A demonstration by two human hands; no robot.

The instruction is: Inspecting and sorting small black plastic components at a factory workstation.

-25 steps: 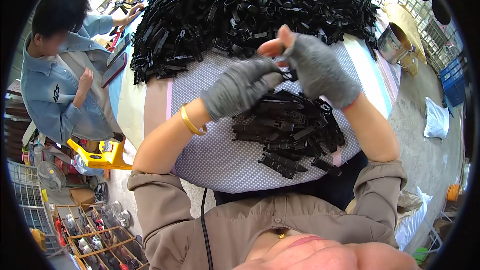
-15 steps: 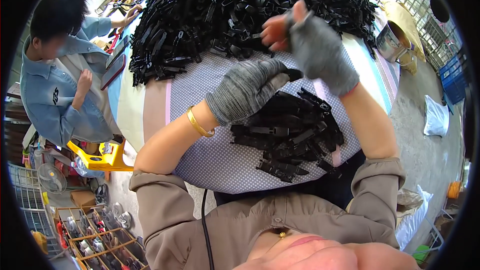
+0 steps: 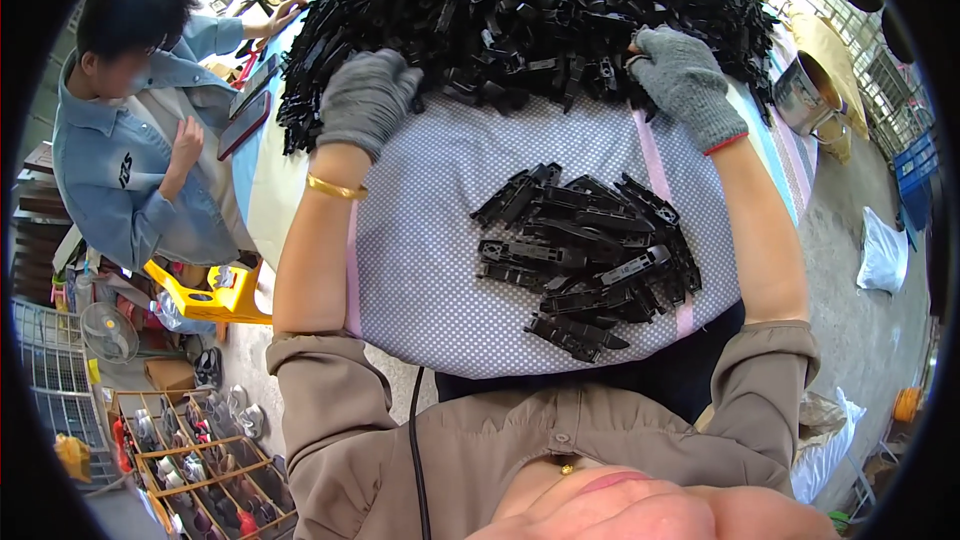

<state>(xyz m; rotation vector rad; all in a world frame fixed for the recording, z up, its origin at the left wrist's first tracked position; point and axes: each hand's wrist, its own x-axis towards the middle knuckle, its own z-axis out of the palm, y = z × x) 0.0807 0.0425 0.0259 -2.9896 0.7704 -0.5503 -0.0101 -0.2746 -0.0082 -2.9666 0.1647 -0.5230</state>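
Observation:
A large heap of black plastic clip-like parts (image 3: 520,15) covers the far side of the table. My left hand (image 3: 366,100), in a grey knitted glove, is at the heap's near left edge. Its fingers are curled and their tips hidden, so anything in them does not show. At the near right edge of the heap is my right hand (image 3: 685,80), gloved the same way, with bare fingertips bent in against the black parts. What it grips cannot be made out. Closer to me lies a smaller pile of longer black plastic pieces (image 3: 590,255), apart from both hands.
A dotted grey cloth with pink stripes (image 3: 430,240) covers the table. At left sits a person in a denim jacket (image 3: 130,160), near a phone (image 3: 245,125) on the table edge. A metal bucket (image 3: 806,95) stands beyond the right edge, and a yellow stool (image 3: 215,295) at left.
Both hands were close together above the smaller pile, the left pinching a small black piece. They have moved apart and away from me to the heap, left hand leftward. That piece no longer shows.

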